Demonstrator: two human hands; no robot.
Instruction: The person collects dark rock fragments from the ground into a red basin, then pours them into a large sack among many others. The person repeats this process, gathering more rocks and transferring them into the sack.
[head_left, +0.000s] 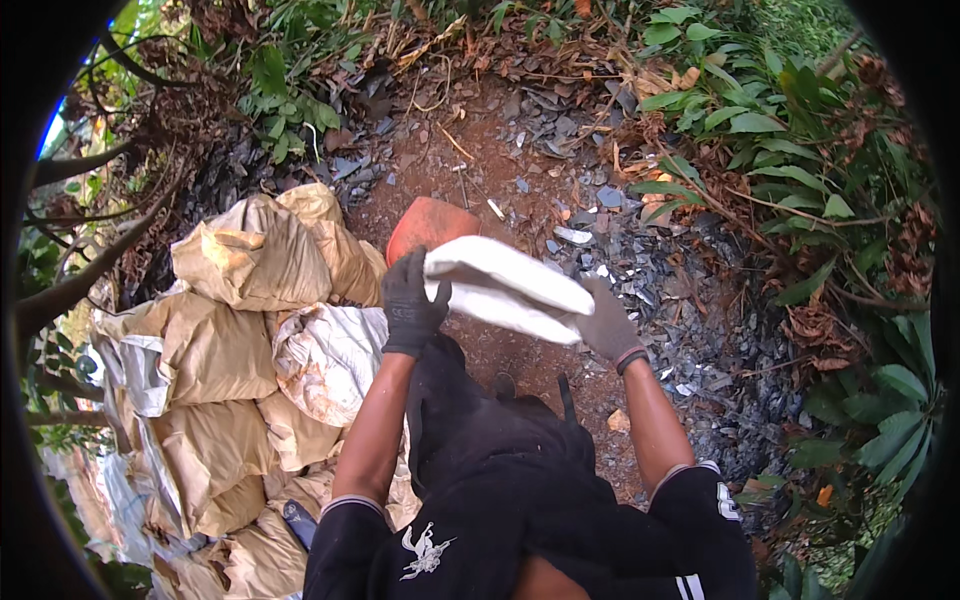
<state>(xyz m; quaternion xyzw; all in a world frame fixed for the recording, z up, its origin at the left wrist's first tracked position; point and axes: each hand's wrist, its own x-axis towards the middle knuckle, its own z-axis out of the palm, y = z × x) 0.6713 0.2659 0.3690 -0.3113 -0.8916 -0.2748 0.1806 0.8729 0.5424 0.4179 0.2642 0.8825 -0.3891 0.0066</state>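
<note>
Nearer than the white sack [510, 283], our black shirt [500, 480] bears a white figure emblem [427, 551]; arms [374, 430] extended, we grip the sack's ends in gloved left hand [410, 302] and right hand [608, 322]. Brown sacks [220, 350] crowd its left, dark shards [735, 345] its right; beyond it lie a partly hidden orange object [432, 222] and leafy plants [770, 130].

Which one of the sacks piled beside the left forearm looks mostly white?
The stained white sack, just left of the gloved left hand; the brown sacks bordering it differ in colour.
</note>
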